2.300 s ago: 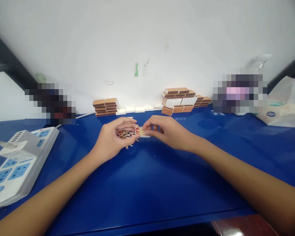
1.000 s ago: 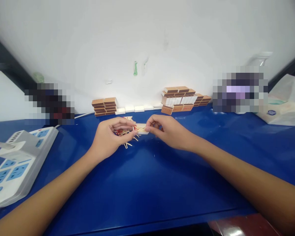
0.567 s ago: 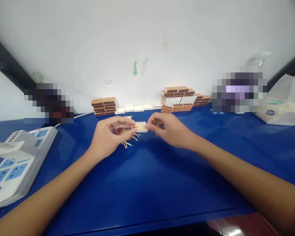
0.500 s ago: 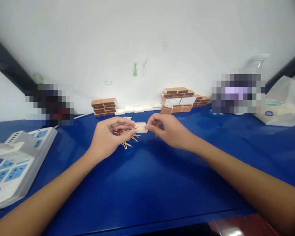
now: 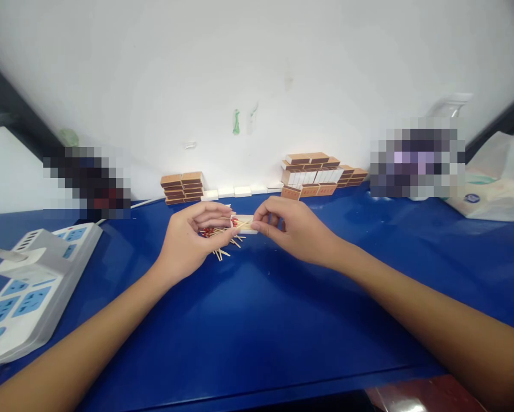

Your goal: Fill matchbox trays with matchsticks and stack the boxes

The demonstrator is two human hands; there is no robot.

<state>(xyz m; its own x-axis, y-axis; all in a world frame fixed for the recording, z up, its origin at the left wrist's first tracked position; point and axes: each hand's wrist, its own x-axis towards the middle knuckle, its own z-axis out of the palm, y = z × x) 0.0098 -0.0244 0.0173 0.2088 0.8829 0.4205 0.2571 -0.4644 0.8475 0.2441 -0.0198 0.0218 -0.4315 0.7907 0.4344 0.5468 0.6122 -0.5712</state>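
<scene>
A small white matchbox tray (image 5: 251, 231) lies open between my hands, with red-tipped matches inside. My left hand (image 5: 193, 236) is closed around the tray's left end, thumb on the near side and fingers on the far side. At the right end, my right hand (image 5: 297, 230) pinches the pale ends of matches (image 5: 243, 225) between thumb and forefinger. Loose matches (image 5: 221, 252) lie in a heap beside and beneath my left hand, which partly covers them.
Along the wall stand stacked matchboxes (image 5: 182, 189) on the left and a larger stack (image 5: 310, 177) on the right. Several white trays (image 5: 242, 191) lie between them. A power strip (image 5: 38, 292) is at far left; a plastic bag (image 5: 492, 183) rests at far right on the blue table (image 5: 257, 332).
My right fingertips have shifted slightly left and down over the tray. My left hand keeps its hold, and the view has moved a little.
</scene>
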